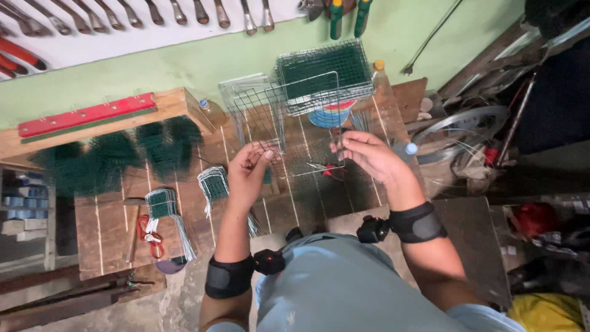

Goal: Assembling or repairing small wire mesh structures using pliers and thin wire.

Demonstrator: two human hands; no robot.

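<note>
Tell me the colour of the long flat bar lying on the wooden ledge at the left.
Red; the long flat bar shows clearly in the head view.

Stacked blue boxes (23,206) sit at the far left edge, on a shelf below the wooden bench (117,224).

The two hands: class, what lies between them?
In the head view, a wire mesh panel spans from left hand to right hand, pinched by both.
</note>
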